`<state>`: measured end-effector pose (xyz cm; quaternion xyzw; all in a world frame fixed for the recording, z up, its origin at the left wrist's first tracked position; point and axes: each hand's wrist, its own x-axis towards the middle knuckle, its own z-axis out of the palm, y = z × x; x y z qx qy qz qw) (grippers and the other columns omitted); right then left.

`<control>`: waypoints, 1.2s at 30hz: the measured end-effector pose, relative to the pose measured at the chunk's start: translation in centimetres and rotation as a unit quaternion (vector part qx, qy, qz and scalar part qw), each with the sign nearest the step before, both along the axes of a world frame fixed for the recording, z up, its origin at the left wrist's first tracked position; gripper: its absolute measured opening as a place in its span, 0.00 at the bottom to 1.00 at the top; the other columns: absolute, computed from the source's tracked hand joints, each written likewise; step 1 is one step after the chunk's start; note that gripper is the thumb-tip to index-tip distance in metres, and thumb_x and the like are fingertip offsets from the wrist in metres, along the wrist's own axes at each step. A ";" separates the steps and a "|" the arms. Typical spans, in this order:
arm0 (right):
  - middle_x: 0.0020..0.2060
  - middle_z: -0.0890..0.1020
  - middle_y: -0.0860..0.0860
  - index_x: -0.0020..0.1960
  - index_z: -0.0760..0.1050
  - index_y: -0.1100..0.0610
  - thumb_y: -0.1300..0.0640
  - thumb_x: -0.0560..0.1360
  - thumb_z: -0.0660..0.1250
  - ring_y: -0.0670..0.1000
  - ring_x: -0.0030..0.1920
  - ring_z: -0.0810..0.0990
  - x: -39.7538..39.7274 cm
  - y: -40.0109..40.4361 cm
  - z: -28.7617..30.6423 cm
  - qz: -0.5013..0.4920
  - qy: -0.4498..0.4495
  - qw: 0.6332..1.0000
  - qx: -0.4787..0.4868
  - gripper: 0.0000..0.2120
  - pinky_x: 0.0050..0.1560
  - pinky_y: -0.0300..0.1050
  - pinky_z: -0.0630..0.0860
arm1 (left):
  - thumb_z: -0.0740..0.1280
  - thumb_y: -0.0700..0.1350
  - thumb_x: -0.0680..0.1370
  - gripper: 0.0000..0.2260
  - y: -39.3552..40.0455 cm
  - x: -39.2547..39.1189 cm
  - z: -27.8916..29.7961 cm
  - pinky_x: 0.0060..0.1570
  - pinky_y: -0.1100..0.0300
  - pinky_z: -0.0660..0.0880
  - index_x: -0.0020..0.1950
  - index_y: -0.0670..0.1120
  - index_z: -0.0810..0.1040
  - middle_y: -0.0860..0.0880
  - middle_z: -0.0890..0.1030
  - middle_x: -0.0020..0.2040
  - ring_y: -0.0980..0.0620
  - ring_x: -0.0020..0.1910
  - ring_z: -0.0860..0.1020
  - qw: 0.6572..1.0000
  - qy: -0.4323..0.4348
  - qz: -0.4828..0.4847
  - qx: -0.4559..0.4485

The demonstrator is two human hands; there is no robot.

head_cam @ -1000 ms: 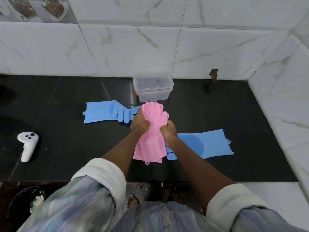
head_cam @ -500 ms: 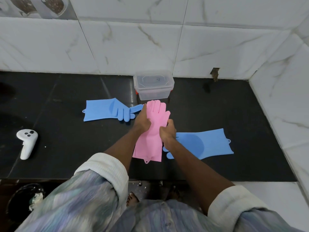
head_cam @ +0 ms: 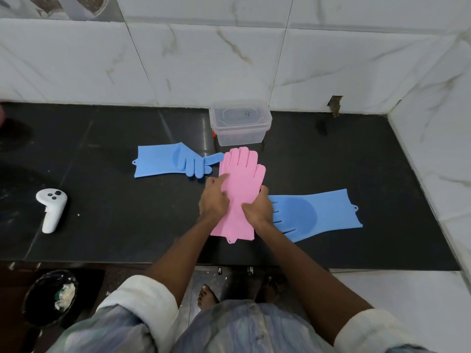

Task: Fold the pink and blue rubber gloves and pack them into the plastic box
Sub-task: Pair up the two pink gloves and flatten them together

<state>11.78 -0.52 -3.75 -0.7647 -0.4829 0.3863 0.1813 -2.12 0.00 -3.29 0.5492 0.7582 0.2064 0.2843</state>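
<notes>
Pink gloves (head_cam: 241,189): stacked flat on the black counter (head_cam: 356,154), fingers pointing toward the wall, cuffs toward the person; not yet folded.
Left hand (head_cam: 213,200): lies on the left edge of the pink stack, fingers extended across it and pressing — nothing gripped.
Right hand (head_cam: 257,208): on the right edge of the stack, thumb on top; fingers look curled at the edge, though whether they pinch it cannot be told.
Left blue glove (head_cam: 163,163): flat, to the left of the stack, one fingertip reaching the pink glove's fingers.
Right blue glove (head_cam: 313,212): flat, to the right, its fingers running under the right hand.
Plastic box (head_cam: 240,126): against the wall, just beyond the pink fingertips; appears empty.
Risk, alignment: the two pink layers may slide apart when folded — rubber on a smooth counter.
Risk, spring-back: a loosely pressed fold is likely to reopen before reaching the box.
Risk, snagging: lifting the stack could drag the right blue glove along.
</notes>
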 end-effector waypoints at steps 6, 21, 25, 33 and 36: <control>0.56 0.81 0.56 0.72 0.63 0.56 0.52 0.75 0.73 0.57 0.53 0.83 -0.5 -0.6 0.4 0.087 -0.116 0.989 -0.004 0.31 0.50 0.52 0.81 | 0.66 0.41 0.84 0.21 -0.7 -1.2 -0.3 0.62 0.52 0.82 0.77 0.55 0.72 0.51 0.71 0.73 0.51 0.65 0.77 0.997 0.046 -0.067 -0.002; 0.71 0.73 0.55 0.79 0.62 0.51 0.60 0.75 0.77 0.57 0.70 0.74 -1.3 3.9 2.3 0.069 -0.111 0.990 0.055 0.38 0.70 0.52 0.74 | 0.66 0.38 0.83 0.27 1.2 -0.1 0.7 0.73 0.45 0.74 0.80 0.54 0.67 0.44 0.72 0.76 0.42 0.74 0.73 0.996 -0.043 0.021 -0.071; 0.73 0.70 0.54 0.79 0.64 0.51 0.64 0.75 0.76 0.57 0.71 0.75 -2.4 4.0 2.4 0.091 -0.078 0.990 0.076 0.37 0.69 0.50 0.76 | 0.68 0.40 0.82 0.30 0.8 -0.7 0.7 0.70 0.43 0.75 0.82 0.55 0.63 0.44 0.71 0.77 0.40 0.74 0.72 0.995 -0.019 0.017 -0.096; 0.71 0.70 0.55 0.77 0.66 0.53 0.67 0.76 0.74 0.58 0.69 0.76 -4.3 3.0 1.8 0.079 -0.063 0.990 0.097 0.34 0.68 0.51 0.78 | 0.70 0.42 0.80 0.31 -1.2 -2.2 0.3 0.68 0.46 0.76 0.81 0.55 0.65 0.44 0.72 0.73 0.42 0.71 0.74 0.996 -0.006 0.040 -0.077; 0.70 0.71 0.55 0.77 0.67 0.53 0.66 0.77 0.73 0.57 0.68 0.76 -4.2 2.9 2.0 0.046 -0.094 0.988 0.113 0.32 0.67 0.50 0.77 | 0.72 0.46 0.79 0.26 -1.5 -2.3 0.5 0.63 0.53 0.78 0.77 0.54 0.71 0.46 0.71 0.68 0.47 0.66 0.75 0.998 0.016 0.043 -0.045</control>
